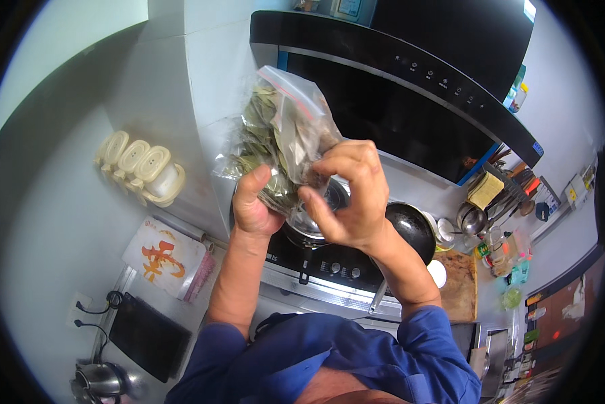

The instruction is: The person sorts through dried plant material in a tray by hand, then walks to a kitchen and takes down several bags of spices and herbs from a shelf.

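Left hand: the left hand (254, 205) is closed around the lower part of a clear zip bag (282, 138), thumb up against its front, fingers hidden behind the plastic.
Right hand: the right hand (349, 195) is half curled, its fingertips (316, 168) pinching the bag's right side near the middle; the palm is not closed.
Bag: held up in front of the face, above the stove, tilted with its sealed edge up and to the right; it is stuffed with dried green-grey leaves.
What the hands cover: a steel pot (316, 219) on the near burner shows only in part behind both hands and the bag.
Stove: a black hob (316, 262) with knobs along its front edge lies under the forearms; a black wok (413, 229) sits on the right burner, just beside the right wrist.
Above: a dark range hood (410, 101) slants behind the bag.
Left wall: three cream lidded containers (141, 168) hang in a row, well apart from the hands.
Left counter: a white bag with orange print (164, 259), a black flat slab (148, 337), a steel kettle (100, 380).
Right counter: a wooden chopping board (458, 286), a rack of utensils (504, 188), small bottles and jars beyond it.
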